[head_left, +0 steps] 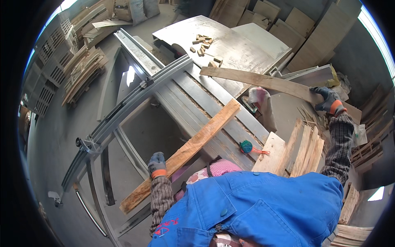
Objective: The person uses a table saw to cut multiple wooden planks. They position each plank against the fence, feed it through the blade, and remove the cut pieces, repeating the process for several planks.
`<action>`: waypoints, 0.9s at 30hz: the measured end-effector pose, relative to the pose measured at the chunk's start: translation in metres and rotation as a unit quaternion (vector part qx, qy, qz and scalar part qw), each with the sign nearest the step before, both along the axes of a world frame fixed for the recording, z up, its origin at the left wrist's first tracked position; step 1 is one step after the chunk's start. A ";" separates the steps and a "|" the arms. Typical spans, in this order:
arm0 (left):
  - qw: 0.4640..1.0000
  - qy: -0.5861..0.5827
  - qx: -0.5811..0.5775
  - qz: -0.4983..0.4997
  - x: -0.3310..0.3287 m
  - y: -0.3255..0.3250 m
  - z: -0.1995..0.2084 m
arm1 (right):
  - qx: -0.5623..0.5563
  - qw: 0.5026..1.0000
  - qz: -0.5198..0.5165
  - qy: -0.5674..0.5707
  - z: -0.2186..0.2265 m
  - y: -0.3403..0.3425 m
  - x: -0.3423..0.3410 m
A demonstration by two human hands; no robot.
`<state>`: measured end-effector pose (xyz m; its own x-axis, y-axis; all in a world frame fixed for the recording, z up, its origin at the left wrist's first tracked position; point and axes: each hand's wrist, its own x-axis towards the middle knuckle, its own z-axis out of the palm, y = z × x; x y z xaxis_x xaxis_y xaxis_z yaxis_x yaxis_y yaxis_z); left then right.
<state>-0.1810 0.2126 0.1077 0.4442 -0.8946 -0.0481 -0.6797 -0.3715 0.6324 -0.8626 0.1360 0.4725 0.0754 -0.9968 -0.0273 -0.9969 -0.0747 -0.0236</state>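
Note:
My left hand (157, 165), in a grey and orange work glove, is closed on the edge of a rough wooden plank (197, 138). That plank lies slantwise over the slotted metal sliding table (191, 98), its near end jutting out past my left forearm. Off to the right, my right hand (328, 101), gloved alike, grips the end of a long wooden board (259, 79). The far end of this board reaches over the metal saw table (222, 45). A teal tape measure (246, 146) with an orange strap rests on the sliding table near my body.
Small wood offcuts (201, 43) lie scattered on the saw table. A metal guide rail (123, 105) crosses on the left. Cut wooden strips (304, 150) lie beside me at right. Stacked timber (84, 72) stands far left, and sheet panels (325, 35) lean at the back right.

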 end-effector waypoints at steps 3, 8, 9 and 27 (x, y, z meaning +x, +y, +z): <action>1.000 0.018 -0.004 -0.001 0.001 0.000 -0.003 | 0.000 0.995 -0.074 0.060 -0.003 0.020 -0.008; 1.000 0.019 -0.010 -0.005 0.001 -0.003 -0.006 | -0.067 0.987 -0.114 0.087 -0.029 0.030 -0.048; 1.000 0.017 -0.005 -0.005 0.001 -0.002 -0.002 | -0.075 0.986 -0.123 0.090 -0.034 0.031 -0.049; 1.000 0.016 0.008 -0.004 0.002 -0.001 -0.005 | -0.072 0.986 -0.132 0.072 -0.084 0.018 -0.060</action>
